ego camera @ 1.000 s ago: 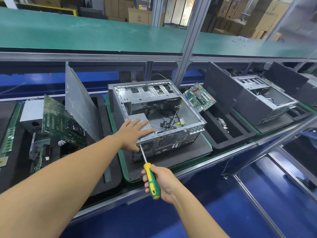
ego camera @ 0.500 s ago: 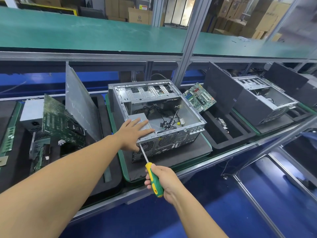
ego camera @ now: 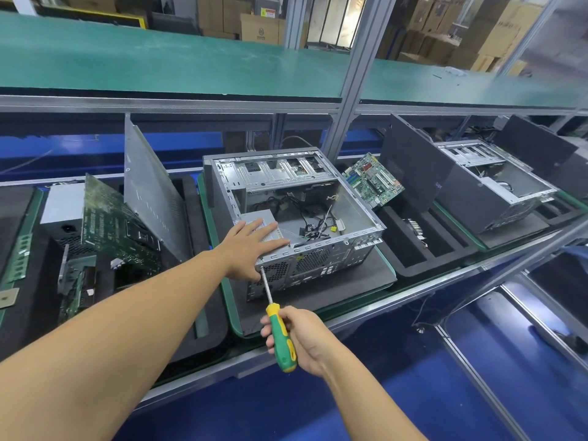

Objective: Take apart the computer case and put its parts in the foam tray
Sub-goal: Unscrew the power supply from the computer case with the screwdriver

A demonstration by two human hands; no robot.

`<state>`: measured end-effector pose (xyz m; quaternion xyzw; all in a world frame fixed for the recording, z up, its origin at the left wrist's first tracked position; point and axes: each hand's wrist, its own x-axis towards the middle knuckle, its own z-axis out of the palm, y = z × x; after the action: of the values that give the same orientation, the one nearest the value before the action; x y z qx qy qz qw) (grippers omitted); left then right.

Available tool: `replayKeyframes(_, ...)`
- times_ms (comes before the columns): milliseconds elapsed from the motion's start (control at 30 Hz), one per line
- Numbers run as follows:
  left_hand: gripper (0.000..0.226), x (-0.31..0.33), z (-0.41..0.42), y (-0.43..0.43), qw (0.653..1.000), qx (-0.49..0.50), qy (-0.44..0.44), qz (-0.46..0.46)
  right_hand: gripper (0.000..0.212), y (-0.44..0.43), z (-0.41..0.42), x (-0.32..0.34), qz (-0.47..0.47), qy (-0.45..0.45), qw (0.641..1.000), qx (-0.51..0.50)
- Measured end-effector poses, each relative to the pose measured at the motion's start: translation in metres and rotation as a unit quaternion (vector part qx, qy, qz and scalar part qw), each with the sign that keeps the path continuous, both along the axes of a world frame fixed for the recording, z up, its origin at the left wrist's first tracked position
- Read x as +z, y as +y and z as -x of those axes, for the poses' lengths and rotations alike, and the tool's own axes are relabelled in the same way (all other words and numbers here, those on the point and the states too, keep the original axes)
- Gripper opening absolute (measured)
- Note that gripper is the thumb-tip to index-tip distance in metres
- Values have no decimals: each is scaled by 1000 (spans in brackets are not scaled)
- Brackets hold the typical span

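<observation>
The open grey steel computer case (ego camera: 296, 214) sits on the bench (ego camera: 397, 303), with the black foam tray (ego camera: 413, 268) just to its right. The left hand (ego camera: 251, 246) lies flat, fingers straight, on the silver power supply box (ego camera: 254, 218); ease off and the freed box could drop inside. The right hand (ego camera: 305, 338) grips the green-and-yellow-handled screwdriver (ego camera: 281, 340), its tip at the rear panel. At that slant it may slip and chew the screw.

Green-matted shelf (ego camera: 159, 58) either side of grey aluminium post (ego camera: 356, 74); brown cardboard boxes (ego camera: 496, 36) behind it, glossy blue floor (ego camera: 286, 409) below.
</observation>
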<state>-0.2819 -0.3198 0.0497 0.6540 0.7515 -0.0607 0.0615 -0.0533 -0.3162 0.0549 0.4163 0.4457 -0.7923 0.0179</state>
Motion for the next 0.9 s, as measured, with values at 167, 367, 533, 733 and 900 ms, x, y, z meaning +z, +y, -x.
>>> replayKeyframes(167, 104, -2, 1, 0, 1000, 2, -2, -3, 32, 2, -4, -4, -28, 20, 999, -5)
replayKeyframes(367, 105, -3, 1, 0, 1000, 1, -2, -4, 29, 4, -8, -16, -69, 16, 997, -24)
replayKeyframes(533, 105, -3, 1, 1, 1000, 0, -1, -5, 25, 0, -7, -17, -130, -9, 991, -38)
replayKeyframes(733, 105, -4, 1, 1, 1000, 0, 0, -8, 18, -2, -2, -17, -258, -78, 963, -24)
replayKeyframes(900, 105, -4, 2, 1, 1000, 0, -5, -7, 32, 1, 0, -12, -76, -58, 995, -2)
